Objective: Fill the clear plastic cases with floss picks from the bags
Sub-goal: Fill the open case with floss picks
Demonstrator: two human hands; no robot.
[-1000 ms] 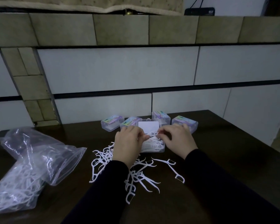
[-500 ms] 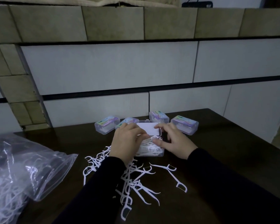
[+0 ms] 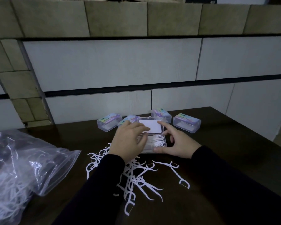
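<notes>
Head view, items as they lie on the tabletop (image 3: pixel 225 151), a dark, smooth, faintly glossy wooden surface.

Open case (image 3: pixel 154 142): clear rigid plastic, rectangular with rounded corners, at centre. Its hinged lid (image 3: pixel 150 128) stands raised at the 12 o'clock edge and carries a plain white rectangular label. The tray holds a layer of white floss picks, visible at its 3 o'clock half.

Left hand (image 3: pixel 128 140): dark sleeve, fingers gently curved, lying over the 9 o'clock half of the open case with fingertips reaching the lid. Whether it pinches anything cannot be told.

Right hand (image 3: pixel 177 142): dark sleeve, fingers spread; forefinger touches the lid's 3 o'clock corner, thumb lies along the tray's 6 o'clock edge. It clasps nothing.

Closed cases, four, clear plastic with coloured labels on top, in a row at 12 o'clock from the open case: first (image 3: pixel 109 121), second (image 3: pixel 128 120), third (image 3: pixel 161 113), fourth (image 3: pixel 186 122).

Loose floss picks (image 3: pixel 136 176): white, thin, Y-headed with curved pointed handles, a tangled heap at 6 o'clock from the open case, partly beneath the left forearm. One single pick (image 3: pixel 177 174) lies apart at 4 o'clock.

Bags (image 3: pixel 23 168): thin, crinkled, clear plastic, at 9 o'clock, holding more white picks.

Tiled wall (image 3: pixel 112 65): pale and beige rectangular tiles at 12 o'clock.
</notes>
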